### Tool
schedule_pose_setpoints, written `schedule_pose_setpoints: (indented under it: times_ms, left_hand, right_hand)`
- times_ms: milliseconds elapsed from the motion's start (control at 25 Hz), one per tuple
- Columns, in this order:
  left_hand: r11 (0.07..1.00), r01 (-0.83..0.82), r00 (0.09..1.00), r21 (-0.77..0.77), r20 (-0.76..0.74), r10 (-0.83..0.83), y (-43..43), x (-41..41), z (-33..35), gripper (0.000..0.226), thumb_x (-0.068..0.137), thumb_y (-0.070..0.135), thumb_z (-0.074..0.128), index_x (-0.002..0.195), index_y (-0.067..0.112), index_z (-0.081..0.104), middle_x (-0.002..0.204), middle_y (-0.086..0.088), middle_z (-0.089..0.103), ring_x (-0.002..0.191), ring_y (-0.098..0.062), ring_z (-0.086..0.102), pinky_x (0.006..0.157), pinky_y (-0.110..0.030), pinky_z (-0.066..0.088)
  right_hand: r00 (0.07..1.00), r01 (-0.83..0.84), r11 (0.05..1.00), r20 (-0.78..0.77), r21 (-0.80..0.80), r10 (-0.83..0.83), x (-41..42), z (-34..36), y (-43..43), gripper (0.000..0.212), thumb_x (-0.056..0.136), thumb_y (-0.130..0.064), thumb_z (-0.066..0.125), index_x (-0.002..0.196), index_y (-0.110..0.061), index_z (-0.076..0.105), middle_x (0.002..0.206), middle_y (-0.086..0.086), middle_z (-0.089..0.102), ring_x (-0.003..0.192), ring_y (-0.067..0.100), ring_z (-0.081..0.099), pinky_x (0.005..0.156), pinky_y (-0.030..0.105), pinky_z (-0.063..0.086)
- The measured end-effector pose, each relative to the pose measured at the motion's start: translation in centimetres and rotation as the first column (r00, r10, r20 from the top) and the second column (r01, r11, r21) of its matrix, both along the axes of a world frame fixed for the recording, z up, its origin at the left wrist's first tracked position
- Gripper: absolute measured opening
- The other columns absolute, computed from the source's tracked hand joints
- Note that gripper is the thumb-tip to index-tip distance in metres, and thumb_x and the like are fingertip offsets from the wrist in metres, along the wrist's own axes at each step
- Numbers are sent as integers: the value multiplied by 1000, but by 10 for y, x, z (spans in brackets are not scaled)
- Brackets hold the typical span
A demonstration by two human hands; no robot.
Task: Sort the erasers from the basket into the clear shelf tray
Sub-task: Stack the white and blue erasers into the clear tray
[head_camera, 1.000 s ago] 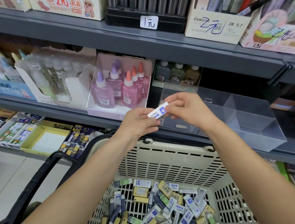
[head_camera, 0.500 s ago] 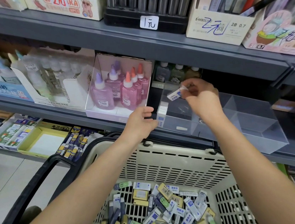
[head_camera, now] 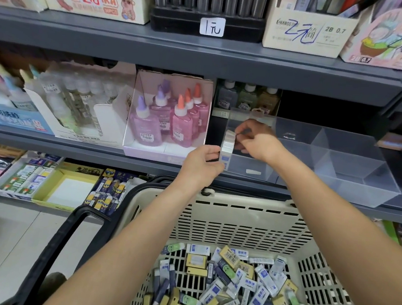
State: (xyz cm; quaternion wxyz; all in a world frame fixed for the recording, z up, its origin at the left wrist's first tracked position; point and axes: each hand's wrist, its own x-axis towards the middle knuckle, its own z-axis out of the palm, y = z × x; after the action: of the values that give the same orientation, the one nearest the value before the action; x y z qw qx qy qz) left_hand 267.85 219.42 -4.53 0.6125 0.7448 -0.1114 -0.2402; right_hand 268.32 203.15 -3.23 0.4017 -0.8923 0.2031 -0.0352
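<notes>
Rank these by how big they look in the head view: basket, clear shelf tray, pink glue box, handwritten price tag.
1. basket, though it is nearest the camera, which inflates it
2. clear shelf tray
3. pink glue box, on the same shelf as the tray
4. price tag, by far the smallest

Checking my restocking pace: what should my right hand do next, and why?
Probably let go and reach into the beige plastic basket: the right hand pinches a white eraser against the upright row in the clear plastic tray, whose corner the left hand grips.
</notes>
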Motion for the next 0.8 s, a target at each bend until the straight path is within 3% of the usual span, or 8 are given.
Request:
schedule_pose_setpoints:
  times_ms: [120,240,320,520,640,800]
  left_hand:
    - [999,-50,999,-22,-7,50,6,-2,1,43,88,2,58,129,6,48,129,-10,54,102,-14,56,99,-36,46]
    - [1000,-14,1000,24,11,14,8,-4,2,44,89,4,58,131,6,47,130,-11,54,111,-19,56,101,-37,45]
    - [998,14,999,66,35,-16,6,-4,2,44,89,5,57,132,6,47,130,-10,55,116,-20,55,102,-39,44]
    - [993,21,997,114,71,-29,4,-4,1,44,90,7,56,132,8,48,130,-9,56,115,-19,55,100,-38,45]
    - [988,27,994,150,103,-43,2,-5,1,45,90,9,56,134,9,47,130,-7,55,111,-18,55,98,-38,47]
    - [986,27,990,167,129,-49,-1,-5,0,45,90,12,57,134,9,47,130,-7,55,114,-20,55,99,-41,46]
  right_hand:
    - [999,-25,998,-48,-65,22,-2,1,4,18,96,-14,46,113,-15,52,110,10,62,91,23,65,87,40,53]
    - [984,-105,990,-156,-94,90,-1,7,8,31,99,-14,36,129,-9,45,120,14,59,105,27,60,80,28,47]
    - [976,-137,988,-178,-70,123,-2,10,8,33,100,-11,33,131,-8,43,122,15,58,108,27,59,78,26,44]
    - [949,-223,971,-246,-80,198,-2,12,5,36,99,-7,30,132,-12,41,126,16,57,115,30,55,99,39,44]
    - [936,-257,955,-285,-147,208,-2,11,4,45,96,-5,31,139,-17,35,137,12,47,123,28,47,97,28,36]
    - [956,-233,955,-224,-184,190,-5,6,3,43,97,-8,33,138,-16,37,135,14,50,120,29,49,99,30,39]
